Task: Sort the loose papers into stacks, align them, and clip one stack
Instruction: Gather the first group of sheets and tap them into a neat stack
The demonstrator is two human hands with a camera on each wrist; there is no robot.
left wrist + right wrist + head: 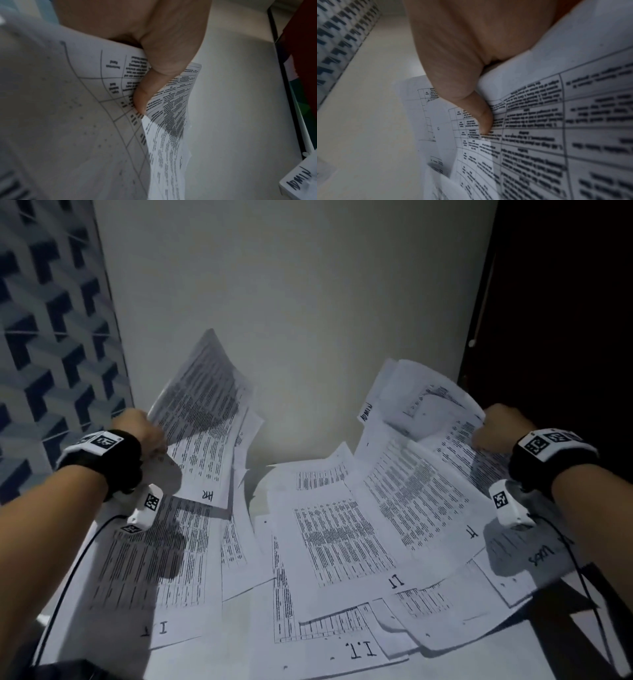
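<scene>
Loose papers (335, 546): white sheets printed with dense tables, spread overlapping across the near half of the white table (308, 320). Several carry handwritten marks near an edge: "I.T." (154, 630) on the sheet at the near-left of the spread, "I.T." again on the nearest sheet in the middle, "IT" on a central sheet.

Left bundle (202, 419): a few sheets lifted off the spread at its far-left corner, tilted up and fanning away from the viewer; lower edge marked "HR" (207, 495). The left hand (144, 433) grips this bundle at its left edge. In the left wrist view the thumb (164, 75) presses on the printed face, pinching the sheets against fingers hidden behind.

Right bundle (428, 419): curled sheets raised at the far-right corner of the spread, one tab marked "ADMIN" (365, 413). The right hand (503, 426) holds its right edge. In the right wrist view the thumb (471, 102) lies on the tabled page, clamping the curled sheets; the other fingers cannot be seen.

Both wrists: black straps with white coded marker blocks (102, 441), cables trailing toward the viewer.

Beyond the spread's left side: a wall panel with a blue-grey geometric pattern (51, 337). Beyond its right side: a dark area (565, 302).
</scene>
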